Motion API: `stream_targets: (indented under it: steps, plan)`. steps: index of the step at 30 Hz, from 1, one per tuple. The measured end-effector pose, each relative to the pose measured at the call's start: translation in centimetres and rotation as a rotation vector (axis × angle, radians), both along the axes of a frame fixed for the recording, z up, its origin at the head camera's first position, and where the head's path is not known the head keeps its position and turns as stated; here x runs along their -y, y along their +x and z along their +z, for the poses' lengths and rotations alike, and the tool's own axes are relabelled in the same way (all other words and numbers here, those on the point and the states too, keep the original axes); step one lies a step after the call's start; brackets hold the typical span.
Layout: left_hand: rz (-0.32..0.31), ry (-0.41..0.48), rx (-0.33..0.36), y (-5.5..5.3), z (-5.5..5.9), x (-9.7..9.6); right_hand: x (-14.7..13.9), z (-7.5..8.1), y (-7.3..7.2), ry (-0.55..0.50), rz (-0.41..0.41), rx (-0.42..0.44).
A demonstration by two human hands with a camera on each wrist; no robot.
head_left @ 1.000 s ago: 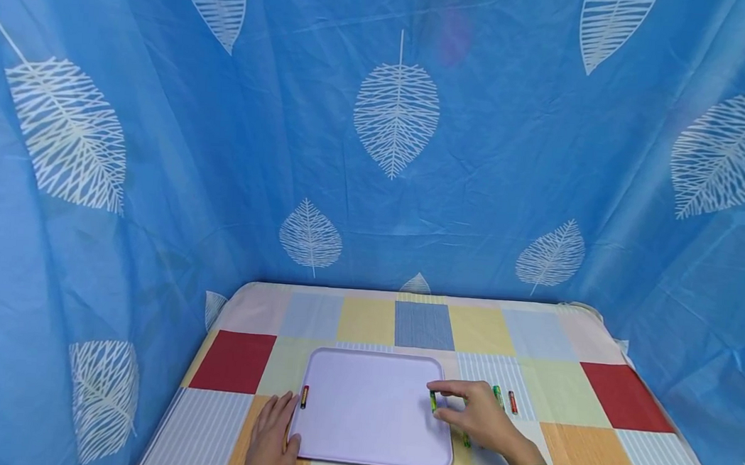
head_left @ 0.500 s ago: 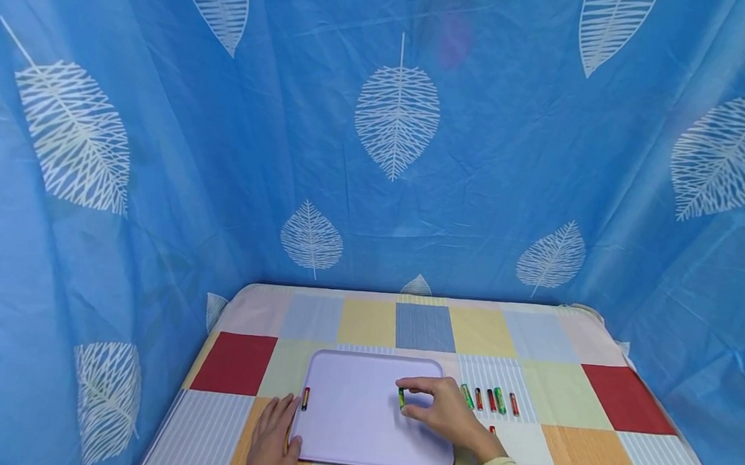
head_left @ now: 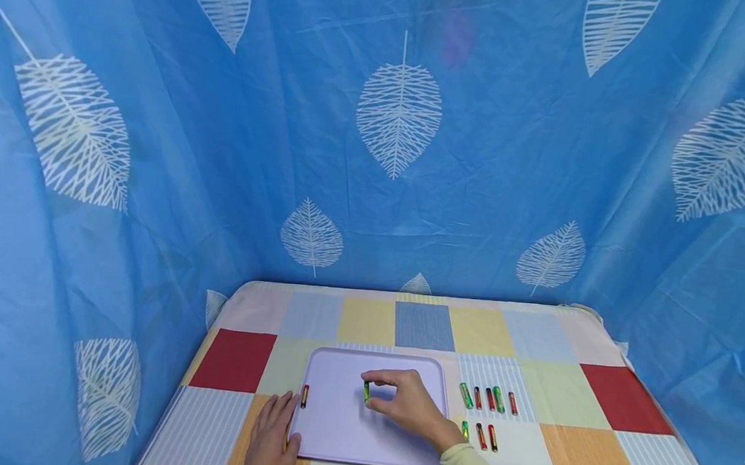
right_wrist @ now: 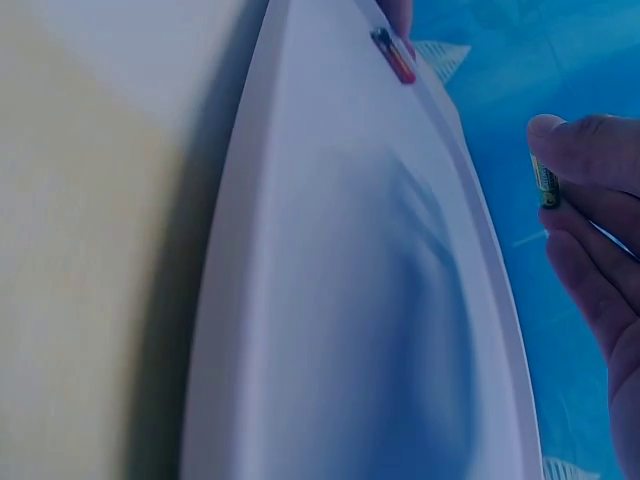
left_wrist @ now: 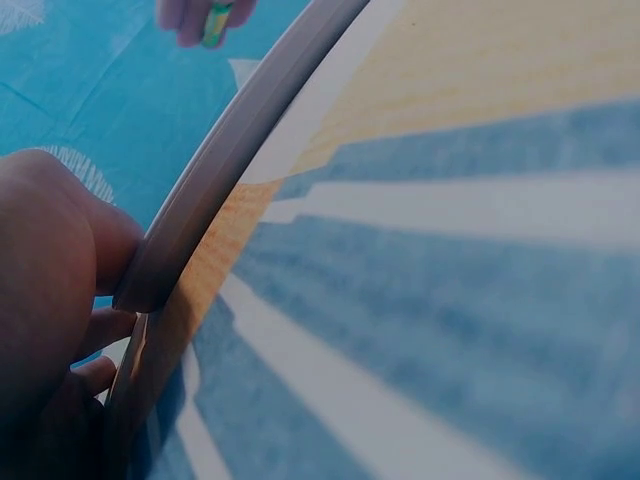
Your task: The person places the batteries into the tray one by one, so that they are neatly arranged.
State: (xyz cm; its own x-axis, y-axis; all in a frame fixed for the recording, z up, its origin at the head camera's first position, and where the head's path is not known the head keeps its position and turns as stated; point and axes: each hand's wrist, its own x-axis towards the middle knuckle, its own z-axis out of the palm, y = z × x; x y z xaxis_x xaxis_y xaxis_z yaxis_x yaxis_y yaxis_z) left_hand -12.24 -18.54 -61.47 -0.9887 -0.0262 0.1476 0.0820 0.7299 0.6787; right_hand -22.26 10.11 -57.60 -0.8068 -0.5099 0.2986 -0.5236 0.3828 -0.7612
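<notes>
Above the middle of the pale purple tray [head_left: 334, 436], my right hand [head_left: 403, 401] pinches a green battery [head_left: 366, 391] by its ends between thumb and fingertips. The right wrist view shows the same battery [right_wrist: 545, 183] held clear of the tray, whose surface carries the hand's shadow. A red and black battery [head_left: 305, 396] lies in the tray along its left edge. At the tray's lower left corner my left hand [head_left: 272, 440] rests with extended fingers beside the rim, its thumb against the rim [left_wrist: 150, 270] in the left wrist view.
Right of the tray, several red and green batteries [head_left: 490, 399] lie in a row on the patchwork tablecloth [head_left: 577, 451]. A shorter row of batteries [head_left: 481, 436] lies nearer me. Blue leaf-patterned curtains [head_left: 392, 226] enclose the table at the back and sides.
My right hand has carried the green battery left, from the tray's right edge to over its middle, uncovering batteries on the tablecloth. My left hand stays in place.
</notes>
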Motion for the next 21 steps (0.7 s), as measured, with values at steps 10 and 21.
stream_targets:
  steps: [10,21]
  plan:
    - [0.007,-0.015,0.004,0.1,0.5,0.0,4.0,0.4,-0.2,-0.02,0.019,0.01]
    - [-0.003,-0.002,0.038,-0.2,0.4,0.0,7.6,0.2,-0.2,-0.009,0.057,0.007]
